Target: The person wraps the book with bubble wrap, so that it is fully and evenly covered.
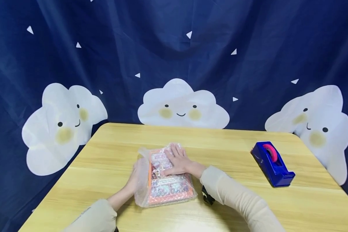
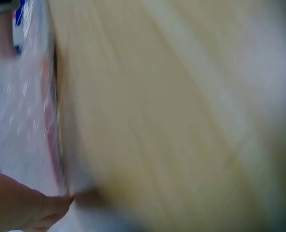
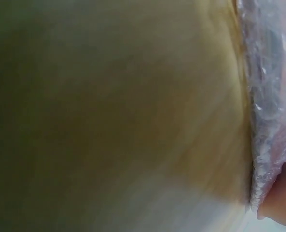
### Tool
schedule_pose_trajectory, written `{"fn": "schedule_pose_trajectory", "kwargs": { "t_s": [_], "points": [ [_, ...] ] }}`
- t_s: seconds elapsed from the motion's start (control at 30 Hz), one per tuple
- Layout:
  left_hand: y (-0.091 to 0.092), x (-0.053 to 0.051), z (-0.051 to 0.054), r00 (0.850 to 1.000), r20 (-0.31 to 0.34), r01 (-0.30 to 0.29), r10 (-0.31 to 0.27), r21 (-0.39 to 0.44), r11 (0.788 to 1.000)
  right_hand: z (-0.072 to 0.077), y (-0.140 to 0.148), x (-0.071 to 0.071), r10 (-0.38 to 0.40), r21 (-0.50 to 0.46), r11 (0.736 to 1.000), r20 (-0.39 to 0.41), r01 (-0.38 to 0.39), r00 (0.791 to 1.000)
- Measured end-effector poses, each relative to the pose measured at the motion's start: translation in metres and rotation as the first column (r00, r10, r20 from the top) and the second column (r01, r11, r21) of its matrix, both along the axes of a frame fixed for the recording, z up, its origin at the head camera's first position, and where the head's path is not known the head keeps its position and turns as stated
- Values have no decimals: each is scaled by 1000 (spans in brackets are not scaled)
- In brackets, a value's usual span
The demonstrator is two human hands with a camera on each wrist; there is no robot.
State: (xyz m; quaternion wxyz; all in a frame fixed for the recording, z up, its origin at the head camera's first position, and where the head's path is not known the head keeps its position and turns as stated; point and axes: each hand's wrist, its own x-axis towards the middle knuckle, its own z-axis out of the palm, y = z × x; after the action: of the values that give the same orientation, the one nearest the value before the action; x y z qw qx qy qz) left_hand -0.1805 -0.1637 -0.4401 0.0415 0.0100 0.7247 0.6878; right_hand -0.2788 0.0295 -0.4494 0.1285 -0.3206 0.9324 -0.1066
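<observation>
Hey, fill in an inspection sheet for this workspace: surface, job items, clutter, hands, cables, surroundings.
Surface: pale wood-grain table, with rounded far corners.
Job items: flat bubble-wrapped package, orange edges and printed panels showing through; it lies on the table between the forearms.
Clutter: blue tape dispenser with a pink roll, apart from the package, to its right.
Hands: right hand rests spread on the package; left hand is at its left edge, fingers partly hidden by wrap.
Cables: nothing seen.
Surroundings: dark blue curtain with smiling white clouds and small white triangles.
</observation>
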Motion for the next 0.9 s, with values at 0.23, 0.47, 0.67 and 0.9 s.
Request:
{"fn": "schedule_pose_trajectory", "kwargs": {
  "t_s": [0.23, 0.47, 0.67, 0.9],
  "points": [
    [30, -10, -2, 988, 83, -129, 130, -27, 991, 1, -1, 0, 4, 0, 1000, -2, -4, 1000],
    [40, -10, -3, 980, 118, -176, 158, 155, 972, 0, 3, 2, -17, -60, 998, 8, 17, 1000],
    [45, -9, -4, 971, 142, -218, 191, 207, 954, -2, 4, 2, -25, -105, 994, -15, 24, 1000],
    [56, -14, -9, 969, 59, -224, 239, -194, 955, -6, 2, 3, -49, -196, 980, -19, 44, 999]
  ]
}}
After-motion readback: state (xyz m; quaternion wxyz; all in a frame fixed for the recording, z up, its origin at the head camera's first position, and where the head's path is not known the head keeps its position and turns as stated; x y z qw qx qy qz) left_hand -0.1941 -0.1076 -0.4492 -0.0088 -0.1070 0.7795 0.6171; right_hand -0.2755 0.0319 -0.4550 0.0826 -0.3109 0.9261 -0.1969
